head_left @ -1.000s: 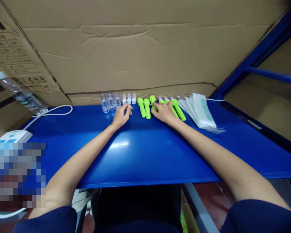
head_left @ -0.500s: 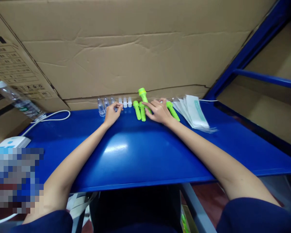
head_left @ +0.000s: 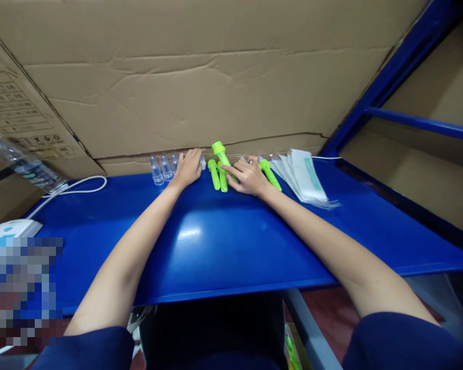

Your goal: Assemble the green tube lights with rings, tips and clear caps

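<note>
My left hand [head_left: 189, 168] reaches over the row of small white tapered pieces [head_left: 203, 162], fingers stretched forward and apart from the thumb. It covers most of that row. Just left of it stand several clear plastic bottle-shaped pieces [head_left: 157, 172]. My right hand [head_left: 249, 177] rests with spread fingers over a bright green flashlight [head_left: 219, 149], whose head points away toward the cardboard. Its lower body is partly hidden by the fingers. Two slimmer green tubes [head_left: 214, 174] lie left of the hand, and another green tube [head_left: 272, 177] lies right of it.
White-and-green plastic packets [head_left: 306, 177] lie fanned at the right on the blue table [head_left: 224, 246]. A water bottle [head_left: 27, 164] leans at the left near a white cable and power strip [head_left: 17, 227]. Cardboard [head_left: 216, 97] closes off the back.
My left hand has moved right and forward over the white pieces, its fingers opening from a near pinch. My right hand stays over the flashlight. The view has shifted slightly.
</note>
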`<state>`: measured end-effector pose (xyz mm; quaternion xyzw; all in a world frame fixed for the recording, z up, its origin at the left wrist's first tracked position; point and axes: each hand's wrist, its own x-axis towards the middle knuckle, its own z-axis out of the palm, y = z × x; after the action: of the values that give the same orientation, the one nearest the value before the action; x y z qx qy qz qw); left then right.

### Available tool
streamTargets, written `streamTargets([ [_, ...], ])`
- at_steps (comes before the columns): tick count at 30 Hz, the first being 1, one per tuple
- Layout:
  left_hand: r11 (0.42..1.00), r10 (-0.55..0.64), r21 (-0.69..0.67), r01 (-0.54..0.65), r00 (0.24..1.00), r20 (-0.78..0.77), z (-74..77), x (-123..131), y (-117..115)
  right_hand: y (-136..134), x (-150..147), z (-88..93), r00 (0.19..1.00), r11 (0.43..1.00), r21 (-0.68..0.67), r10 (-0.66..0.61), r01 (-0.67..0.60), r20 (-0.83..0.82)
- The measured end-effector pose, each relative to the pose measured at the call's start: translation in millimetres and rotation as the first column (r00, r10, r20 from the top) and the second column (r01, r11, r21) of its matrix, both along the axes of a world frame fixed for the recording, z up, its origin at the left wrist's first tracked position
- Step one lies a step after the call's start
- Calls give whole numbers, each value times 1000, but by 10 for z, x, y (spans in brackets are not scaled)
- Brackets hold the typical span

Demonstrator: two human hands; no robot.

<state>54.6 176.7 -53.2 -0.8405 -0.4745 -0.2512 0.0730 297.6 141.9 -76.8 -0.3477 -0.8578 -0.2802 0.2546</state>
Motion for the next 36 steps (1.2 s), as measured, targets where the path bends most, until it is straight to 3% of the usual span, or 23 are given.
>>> streamTargets([
  [9,998,63,-6,-64,991,-119,16,23,164,33,28,-31,1000,1000,17,1,-1,4],
  [18,997,67,52,-59,981,-180,41,-46,94,32,28,-34,1000,1000,-19,10,-9,18],
  [22,993,43,114,-40,999,-21,22,-129,-33,34,13,-46,999,999,26,26,-26,19],
  [26,992,-23,123,-12,958,285,-29,-256,-115,23,-13,-53,999,999,21,26,-27,31],
  [31,996,-84,81,40,741,666,-204,-399,-175,2,-62,-68,996,999,-40,5,-1,91],
  [36,998,-50,18,63,555,830,-359,-480,-212,6,-90,-113,985,996,-74,-44,57,170],
])
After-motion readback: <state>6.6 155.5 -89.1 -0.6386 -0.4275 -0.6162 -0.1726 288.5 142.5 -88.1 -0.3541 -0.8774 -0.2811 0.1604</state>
